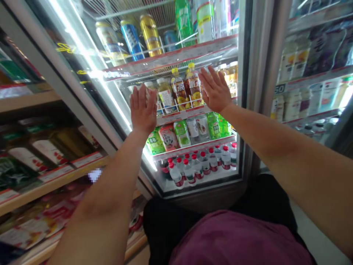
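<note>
My left hand (143, 110) is raised in front of the glass door (162, 147) of a drinks fridge, its fingers bent over a pale crumpled cloth (150, 96); most of the cloth is hidden under the hand. Farther right, my right hand (215, 89) lies flat against the door with its fingers stretched out and holds nothing. Between the hands, behind the glass, stand brown tea bottles (179, 90) with yellow caps. Green and red drink packs (182, 133) fill the shelf below.
Cans (151, 35) and a green bottle (184, 22) stand on the upper shelf. Red-capped water bottles (190, 171) line the fridge bottom. At left, wooden shelves (82, 165) hold bottles and packets. Another drinks fridge (309, 73) is at right, beyond the metal frame (259, 73).
</note>
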Action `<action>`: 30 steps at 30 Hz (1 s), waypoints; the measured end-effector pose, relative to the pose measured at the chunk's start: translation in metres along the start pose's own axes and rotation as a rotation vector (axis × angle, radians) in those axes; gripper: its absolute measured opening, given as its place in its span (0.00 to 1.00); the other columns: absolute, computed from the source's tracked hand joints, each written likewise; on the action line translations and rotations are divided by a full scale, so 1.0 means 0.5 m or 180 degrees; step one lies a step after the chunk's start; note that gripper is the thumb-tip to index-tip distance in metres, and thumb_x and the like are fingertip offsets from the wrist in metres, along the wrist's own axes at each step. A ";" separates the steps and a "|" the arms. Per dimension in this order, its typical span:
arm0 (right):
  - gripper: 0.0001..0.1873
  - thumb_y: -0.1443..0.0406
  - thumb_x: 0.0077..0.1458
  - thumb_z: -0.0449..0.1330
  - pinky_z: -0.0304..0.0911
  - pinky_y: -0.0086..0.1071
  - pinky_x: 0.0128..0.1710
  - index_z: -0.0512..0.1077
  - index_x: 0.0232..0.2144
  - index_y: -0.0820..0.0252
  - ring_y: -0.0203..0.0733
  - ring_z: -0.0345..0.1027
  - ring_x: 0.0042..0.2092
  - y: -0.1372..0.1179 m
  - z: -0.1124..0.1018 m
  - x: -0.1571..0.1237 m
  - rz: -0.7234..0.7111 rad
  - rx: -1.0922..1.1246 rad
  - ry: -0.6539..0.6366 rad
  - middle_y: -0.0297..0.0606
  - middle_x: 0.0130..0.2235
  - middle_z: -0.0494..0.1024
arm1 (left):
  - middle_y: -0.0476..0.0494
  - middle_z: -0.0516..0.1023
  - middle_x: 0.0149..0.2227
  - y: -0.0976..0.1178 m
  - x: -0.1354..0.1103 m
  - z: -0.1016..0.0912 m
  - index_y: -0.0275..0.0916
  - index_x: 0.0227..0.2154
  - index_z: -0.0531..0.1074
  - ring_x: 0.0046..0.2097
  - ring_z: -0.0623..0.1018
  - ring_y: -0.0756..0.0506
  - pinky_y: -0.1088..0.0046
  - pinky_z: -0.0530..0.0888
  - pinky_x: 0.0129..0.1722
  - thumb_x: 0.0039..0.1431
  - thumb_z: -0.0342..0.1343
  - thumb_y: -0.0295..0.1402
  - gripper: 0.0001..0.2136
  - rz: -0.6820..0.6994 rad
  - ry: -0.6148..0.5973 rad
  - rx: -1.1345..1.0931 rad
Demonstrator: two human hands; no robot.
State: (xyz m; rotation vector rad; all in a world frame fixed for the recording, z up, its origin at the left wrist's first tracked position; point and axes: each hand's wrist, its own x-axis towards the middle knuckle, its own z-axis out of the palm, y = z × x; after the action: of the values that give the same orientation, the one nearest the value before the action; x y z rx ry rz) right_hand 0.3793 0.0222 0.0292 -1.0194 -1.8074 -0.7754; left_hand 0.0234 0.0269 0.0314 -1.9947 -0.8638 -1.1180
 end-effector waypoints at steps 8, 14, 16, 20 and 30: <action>0.37 0.65 0.71 0.46 0.40 0.63 0.82 0.56 0.80 0.54 0.54 0.40 0.82 0.000 0.004 0.000 -0.0050 -0.0098 0.0105 0.33 0.80 0.55 | 0.35 0.56 0.79 0.006 -0.031 0.014 0.41 0.73 0.68 0.81 0.44 0.32 0.42 0.43 0.80 0.77 0.50 0.38 0.26 0.0222 -0.0099 0.0158; 0.37 0.64 0.71 0.46 0.39 0.62 0.82 0.55 0.80 0.53 0.55 0.39 0.82 0.002 0.003 -0.002 -0.0022 -0.0106 0.0095 0.32 0.80 0.54 | 0.35 0.49 0.81 -0.011 -0.022 0.014 0.38 0.77 0.60 0.82 0.38 0.34 0.41 0.42 0.80 0.78 0.48 0.36 0.29 0.0092 0.0246 0.0205; 0.38 0.64 0.71 0.47 0.39 0.63 0.82 0.55 0.80 0.53 0.57 0.38 0.82 0.001 0.003 -0.002 -0.0007 -0.0068 0.0071 0.33 0.81 0.54 | 0.34 0.53 0.80 0.000 -0.040 0.017 0.39 0.76 0.64 0.81 0.41 0.32 0.40 0.43 0.80 0.77 0.49 0.35 0.27 0.0145 0.0088 0.0141; 0.38 0.64 0.71 0.47 0.38 0.65 0.81 0.54 0.80 0.55 0.59 0.39 0.82 0.000 0.003 -0.003 -0.0037 0.0021 0.0076 0.36 0.80 0.55 | 0.34 0.59 0.78 -0.013 -0.034 0.016 0.42 0.74 0.67 0.81 0.45 0.32 0.40 0.44 0.80 0.78 0.50 0.34 0.24 0.0116 0.0025 0.0016; 0.38 0.62 0.71 0.47 0.40 0.66 0.81 0.54 0.80 0.50 0.58 0.39 0.82 0.001 -0.001 -0.002 -0.0045 0.0002 0.0061 0.33 0.80 0.55 | 0.38 0.61 0.78 0.010 -0.047 0.039 0.45 0.75 0.67 0.81 0.48 0.34 0.41 0.48 0.80 0.74 0.48 0.24 0.29 0.0626 -0.0100 0.0094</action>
State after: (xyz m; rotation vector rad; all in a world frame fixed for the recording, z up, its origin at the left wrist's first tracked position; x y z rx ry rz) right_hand 0.3803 0.0218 0.0283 -0.9966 -1.8002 -0.7907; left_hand 0.0262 0.0347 0.0019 -2.0285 -0.6787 -0.9596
